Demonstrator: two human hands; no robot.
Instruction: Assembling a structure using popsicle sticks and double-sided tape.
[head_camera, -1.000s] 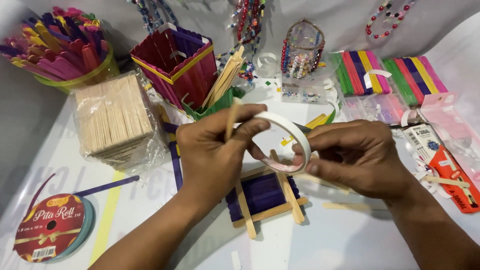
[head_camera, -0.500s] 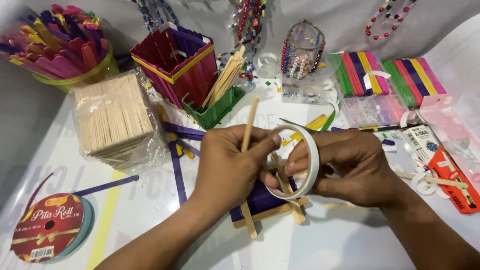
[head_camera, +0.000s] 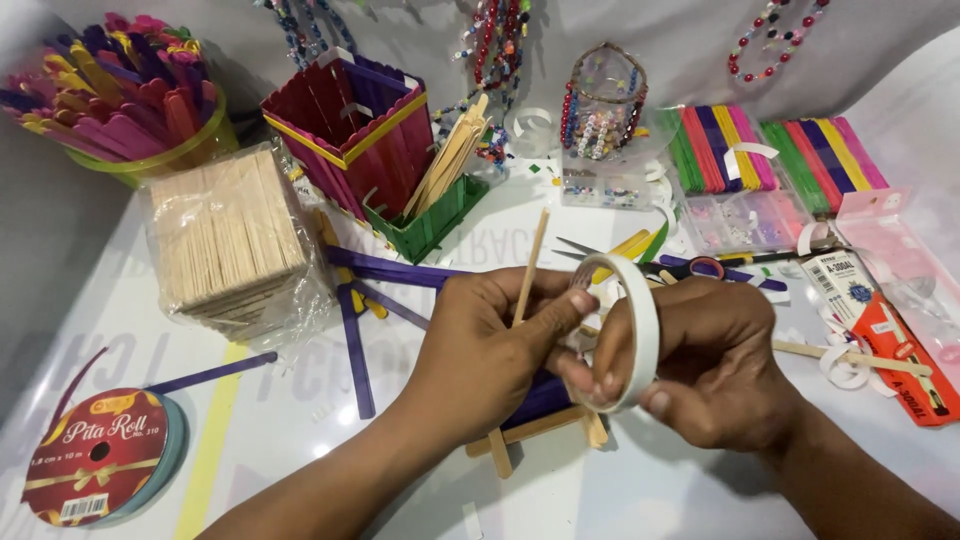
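- Now the left hand (head_camera: 490, 345) pinches a plain stick (head_camera: 529, 268) between thumb and fingers, fingers curled shut on it, holding it upright so its free end pokes above the knuckles.
- Just right of it, the right hand (head_camera: 715, 365) grips the tape roll (head_camera: 630, 335), fingers closed through and around the ring; it looks tilted edge-on so the strip end sits by the left thumb.
- Both hands meet right at the roll, hovering over the purple frame (head_camera: 540, 400), which lies flat below the roll, its wooden legs sticking out from under the wrists.
- Scissors (head_camera: 690, 265) lie just behind the roll, within reach; the stick bundle (head_camera: 228, 238) stands well left of it, the green box (head_camera: 432, 218) behind and left.
- Against half a second ago, the stick leans a little more to the right and the roll shows more of its rim.
- Against a second ago, the hands sit lower, nearer the frame, and the roll, then facing up as an open ring, is turned edge-on.
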